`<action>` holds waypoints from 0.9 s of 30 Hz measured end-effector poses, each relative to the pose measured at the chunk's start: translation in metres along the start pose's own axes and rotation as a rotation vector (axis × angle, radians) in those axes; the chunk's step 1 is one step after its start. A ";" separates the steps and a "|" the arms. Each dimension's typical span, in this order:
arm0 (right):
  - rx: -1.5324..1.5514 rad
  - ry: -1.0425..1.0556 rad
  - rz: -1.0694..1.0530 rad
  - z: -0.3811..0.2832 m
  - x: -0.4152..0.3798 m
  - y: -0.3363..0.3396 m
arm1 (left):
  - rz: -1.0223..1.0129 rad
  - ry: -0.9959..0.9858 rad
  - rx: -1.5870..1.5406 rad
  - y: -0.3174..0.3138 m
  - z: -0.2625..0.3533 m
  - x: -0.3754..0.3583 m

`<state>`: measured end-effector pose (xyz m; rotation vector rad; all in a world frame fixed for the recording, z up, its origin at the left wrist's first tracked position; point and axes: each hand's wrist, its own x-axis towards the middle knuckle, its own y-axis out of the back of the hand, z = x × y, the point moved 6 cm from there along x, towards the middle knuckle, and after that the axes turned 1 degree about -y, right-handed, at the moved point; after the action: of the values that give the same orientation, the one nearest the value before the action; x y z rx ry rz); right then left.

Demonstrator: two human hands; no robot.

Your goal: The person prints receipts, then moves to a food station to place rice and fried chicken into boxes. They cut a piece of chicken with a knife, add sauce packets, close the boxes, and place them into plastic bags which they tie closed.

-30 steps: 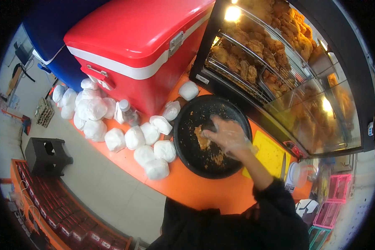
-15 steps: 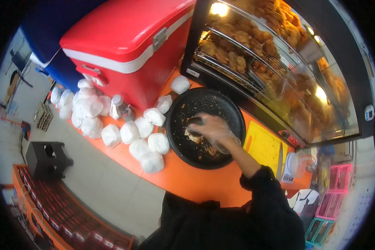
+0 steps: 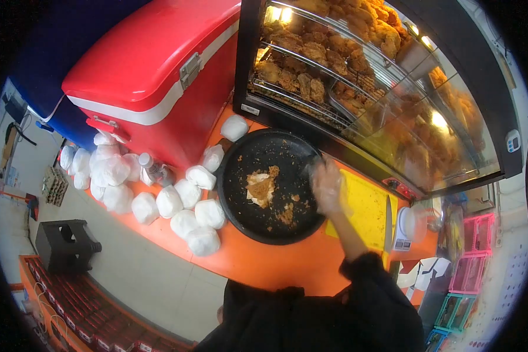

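My right hand (image 3: 327, 186), in a clear plastic glove, is over the right rim of a round black pan (image 3: 234, 218), beside the yellow cutting board (image 3: 364, 205). Motion blurs its fingers, and I cannot make out whether they hold anything. Left of the pan's middle lies a pale piece of food (image 3: 260, 189) topped with brown crumbs; more crumbs are scattered around it. My left hand does not show.
White wrapped bundles (image 3: 170, 202) and a small bottle (image 3: 152, 170) stand left of the pan. Behind are a red cooler (image 3: 152, 70) and a glass cabinet (image 3: 358, 88) of fried food. A knife (image 3: 388, 226) lies on the board, near a white scale (image 3: 402, 227).
My right hand has moved right, from above the food to the pan's right rim. The dark object at its fingers is no longer discernible, and the food is uncovered. The view has shifted slightly.
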<state>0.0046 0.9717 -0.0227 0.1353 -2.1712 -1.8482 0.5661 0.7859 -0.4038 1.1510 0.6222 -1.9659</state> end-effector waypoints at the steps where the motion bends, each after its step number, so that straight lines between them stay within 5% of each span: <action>1: -0.025 0.226 0.317 -0.024 -0.022 0.017 | -0.001 0.001 0.002 -0.001 0.000 -0.001; 3: 0.089 0.060 0.217 -0.054 -0.045 0.022 | -0.008 0.004 0.011 -0.001 0.000 -0.001; 7: 0.287 0.098 -0.031 -0.051 -0.054 -0.062 | -0.018 0.005 0.030 -0.002 0.003 0.000; 9: 0.544 -0.107 -0.089 -0.047 -0.048 -0.083 | -0.019 0.006 0.040 0.000 0.004 -0.002; 12: 0.623 -0.064 0.153 -0.089 -0.034 -0.039 | -0.025 -0.001 0.056 -0.002 0.011 0.004; 15: 0.238 -0.096 0.239 -0.129 -0.038 -0.025 | -0.029 -0.005 0.076 -0.004 0.020 0.007; 18: 0.293 -0.034 0.192 -0.126 -0.039 -0.063 | -0.044 -0.022 0.123 -0.006 0.029 0.010; 20: 0.698 -0.010 0.132 -0.108 -0.036 -0.083 | -0.055 -0.040 0.154 -0.010 0.034 0.011; 22: 0.629 0.133 0.292 -0.091 -0.046 -0.064 | -0.068 -0.064 0.183 -0.020 0.040 0.012; 24: 1.749 -0.191 -0.115 -0.071 -0.035 -0.104 | -0.089 -0.086 0.217 -0.036 0.043 0.013; 27: 2.647 -0.417 -0.162 -0.032 -0.073 -0.026 | -0.137 -0.112 0.295 -0.064 0.044 0.013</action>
<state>0.0804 0.9558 -0.0548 0.3354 -2.8325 1.9790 0.4884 0.7874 -0.3926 1.1873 0.3690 -2.2788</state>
